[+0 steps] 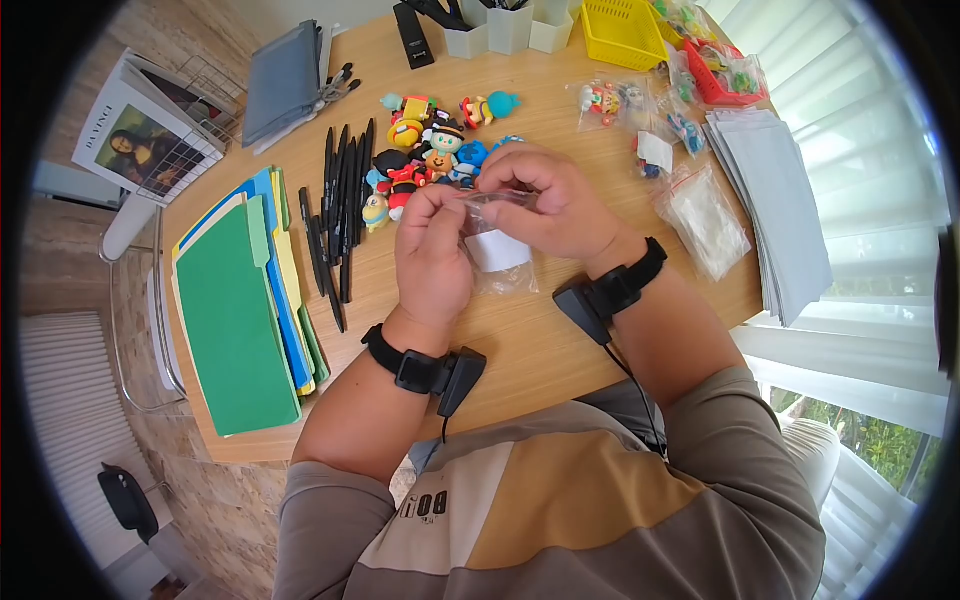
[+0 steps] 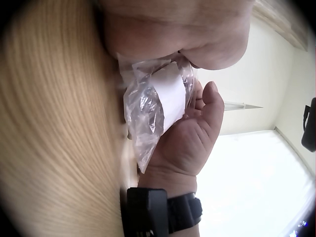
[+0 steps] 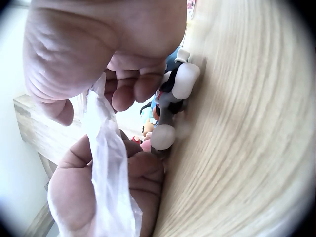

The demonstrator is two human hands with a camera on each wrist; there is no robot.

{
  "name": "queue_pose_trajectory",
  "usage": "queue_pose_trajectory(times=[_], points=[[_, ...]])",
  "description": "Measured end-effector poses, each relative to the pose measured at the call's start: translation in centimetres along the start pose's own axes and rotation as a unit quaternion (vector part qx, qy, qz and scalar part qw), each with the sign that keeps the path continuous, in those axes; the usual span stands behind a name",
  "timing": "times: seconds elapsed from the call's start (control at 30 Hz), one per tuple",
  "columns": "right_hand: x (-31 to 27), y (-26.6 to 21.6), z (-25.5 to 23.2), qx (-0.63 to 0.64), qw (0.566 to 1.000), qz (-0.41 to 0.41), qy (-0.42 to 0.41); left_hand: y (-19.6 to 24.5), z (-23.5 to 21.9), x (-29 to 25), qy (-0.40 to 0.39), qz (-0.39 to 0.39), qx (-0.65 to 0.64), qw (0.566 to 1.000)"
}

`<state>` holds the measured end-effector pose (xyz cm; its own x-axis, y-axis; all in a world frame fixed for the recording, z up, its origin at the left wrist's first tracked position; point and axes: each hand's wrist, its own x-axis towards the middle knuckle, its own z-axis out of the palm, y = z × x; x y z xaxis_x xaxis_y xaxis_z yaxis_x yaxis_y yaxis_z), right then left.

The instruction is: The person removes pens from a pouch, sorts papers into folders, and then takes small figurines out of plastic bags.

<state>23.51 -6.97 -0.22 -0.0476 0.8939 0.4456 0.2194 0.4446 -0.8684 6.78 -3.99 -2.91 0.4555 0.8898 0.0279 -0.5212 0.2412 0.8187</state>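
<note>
Both hands meet over the near middle of the table at a clear plastic bag (image 1: 513,281) with a white paper label (image 1: 497,250). My left hand (image 1: 434,268) pinches the bag's top edge between thumb and curled fingers. On the other side my right hand (image 1: 560,212) grips the same edge, its thumb laid across the plastic. In the left wrist view the crinkled bag (image 2: 143,116) hangs down between the two hands. Just beyond the fingers lies a pile of colourful toy figures (image 1: 440,150); the right wrist view shows a figure's white rounded part (image 3: 186,81) close to the fingertips.
Black pens (image 1: 345,190) and a stack of folders (image 1: 225,320) lie to the left. On the right are bagged figures (image 1: 603,100), a pile of plastic bags (image 1: 703,220) and grey envelopes (image 1: 770,210). Yellow (image 1: 622,35) and red (image 1: 715,85) baskets stand at the back.
</note>
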Motion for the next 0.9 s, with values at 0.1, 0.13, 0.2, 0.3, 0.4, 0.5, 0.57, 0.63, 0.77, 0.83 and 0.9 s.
queue_pose_trajectory(times=[0.1,0.13,0.2,0.3,0.4,0.5,0.57,0.63,0.77,0.83,0.9], points=[[-0.05,0.15,0.07,-0.019,1.000,-0.002,0.005,0.01,0.15,0.04,0.033,0.009,-0.012,0.999],[-0.07,0.20,0.08,-0.034,0.999,-0.006,0.008,-0.02,0.18,0.04,0.049,0.019,0.000,0.999],[-0.13,0.12,0.13,-0.033,0.999,0.006,0.010,-0.03,0.19,0.04,0.066,0.029,0.013,0.997],[-0.21,-0.04,0.20,-0.034,0.999,0.024,0.013,-0.02,0.18,0.04,0.059,0.032,0.021,0.998],[-0.07,-0.17,0.13,-0.045,0.999,0.020,0.009,-0.03,0.16,0.07,0.056,0.029,0.016,0.998],[-0.08,-0.03,0.18,-0.043,0.999,0.021,0.006,-0.26,-0.17,0.15,0.057,0.030,0.029,0.998],[-0.15,0.20,0.23,-0.032,0.999,0.031,0.008,-0.22,-0.15,0.18,0.064,0.029,0.055,0.996],[-0.18,0.43,0.25,-0.027,0.999,0.029,0.012,-0.13,0.38,0.13,0.062,0.037,0.064,0.995],[-0.34,0.59,0.48,0.035,0.996,0.069,0.033,0.08,0.48,-0.04,0.043,0.048,0.065,0.996],[-0.26,0.71,0.41,0.011,0.994,0.072,0.079,0.05,0.60,-0.08,0.042,0.051,0.065,0.996],[-0.07,0.76,0.42,0.047,0.989,0.082,0.111,0.00,0.54,-0.09,0.042,0.055,0.065,0.995]])
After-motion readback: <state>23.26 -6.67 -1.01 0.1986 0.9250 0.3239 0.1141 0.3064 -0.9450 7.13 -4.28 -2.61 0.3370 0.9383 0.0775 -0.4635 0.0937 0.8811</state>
